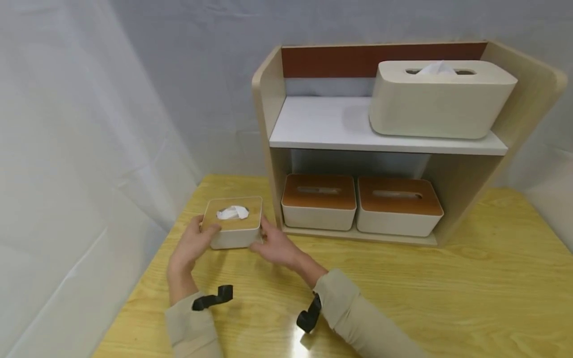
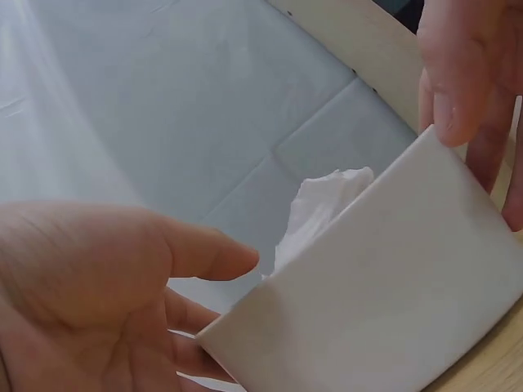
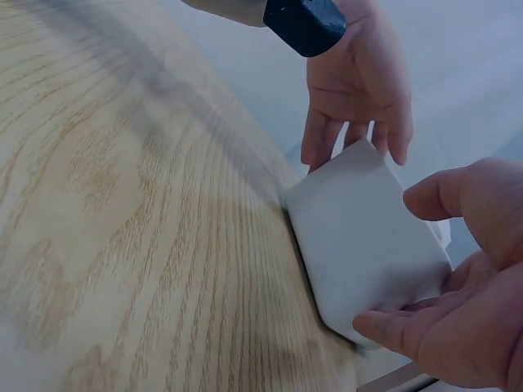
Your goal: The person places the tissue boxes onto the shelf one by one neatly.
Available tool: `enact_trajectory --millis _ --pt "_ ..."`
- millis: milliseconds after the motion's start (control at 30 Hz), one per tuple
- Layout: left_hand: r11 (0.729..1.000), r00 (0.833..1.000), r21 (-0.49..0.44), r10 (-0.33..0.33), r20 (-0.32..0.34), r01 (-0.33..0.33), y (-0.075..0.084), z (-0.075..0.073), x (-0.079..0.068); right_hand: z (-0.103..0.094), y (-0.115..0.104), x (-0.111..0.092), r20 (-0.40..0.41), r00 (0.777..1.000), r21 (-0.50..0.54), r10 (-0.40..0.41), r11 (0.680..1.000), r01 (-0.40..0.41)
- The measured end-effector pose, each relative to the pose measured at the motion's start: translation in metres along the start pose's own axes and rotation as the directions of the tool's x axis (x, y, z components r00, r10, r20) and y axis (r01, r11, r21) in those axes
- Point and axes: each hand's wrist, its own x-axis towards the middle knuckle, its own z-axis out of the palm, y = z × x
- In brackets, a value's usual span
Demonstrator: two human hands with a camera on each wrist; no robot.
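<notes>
A small white tissue box [image 1: 236, 239] with a light wood lid and a tuft of white tissue [image 1: 233, 213] is near the left edge of the wooden table. My left hand [image 1: 191, 244] holds its left side, the thumb over the lid's front corner and the fingers along the side. From the opposite side my right hand [image 1: 279, 247] holds the box around its front right corner. In the right wrist view the box's base [image 3: 315, 302] lies close against the wood grain; whether it is slightly raised I cannot tell. Part of the fingers is hidden behind the box.
Right of the hands stands a two-level shelf unit [image 1: 320, 119]. A large cream tissue box [image 1: 438, 109] occupies its upper right. Below sit two brown-lidded tissue boxes, the left one [image 1: 319, 218] and the right one [image 1: 396, 223]. A pale curtain [image 1: 80, 149] hangs along the table's left.
</notes>
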Motion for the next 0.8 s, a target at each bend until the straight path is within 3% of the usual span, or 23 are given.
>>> enact_trajectory --millis 167,333,433,567,800 --pt "0.999 1.0 0.03 -0.019 -0.009 0.02 0.003 -0.008 -0.006 0.003 -0.004 -0.003 0.024 1.0 -0.019 0.016 1.0 -0.016" --pt "0.999 1.0 0.031 -0.023 -0.009 0.023 0.006 -0.014 -0.012 0.006 -0.009 -0.008 0.029 0.996 -0.025 -0.081 0.996 0.082" --pt "0.999 1.0 0.045 -0.002 -0.022 0.003 0.009 -0.017 -0.016 0.006 -0.01 -0.014 -0.005 0.993 -0.062 -0.117 0.991 0.116" --pt "0.996 0.998 0.078 0.038 -0.052 -0.034 0.014 -0.021 -0.022 0.007 -0.014 -0.024 -0.068 0.993 -0.106 -0.096 0.99 0.089" --pt "0.992 0.99 0.097 0.094 -0.108 -0.083 0.023 -0.027 -0.034 0.006 -0.023 -0.041 -0.111 0.986 -0.074 -0.125 0.99 0.117"
